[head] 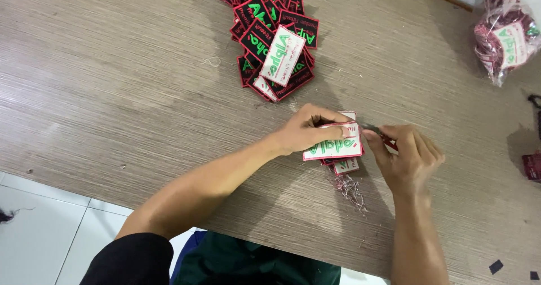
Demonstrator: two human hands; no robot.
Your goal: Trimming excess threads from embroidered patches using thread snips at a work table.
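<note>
Hands, left hand (304,131) gripping white label (333,144), right hand (407,160) holding red-handled snips (378,134).

Left hand (304,131) holds patch (333,145); right hand (407,160) grips snips (378,133).

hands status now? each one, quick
Left hand: closed on a white patch.
Right hand: closed on a small red-handled tool, tip at the patch edge.

Matt embroidered cloth patches (270,42) lie on a matt wood-grain table (112,82) beside a glossy plastic bag (504,34).
</note>
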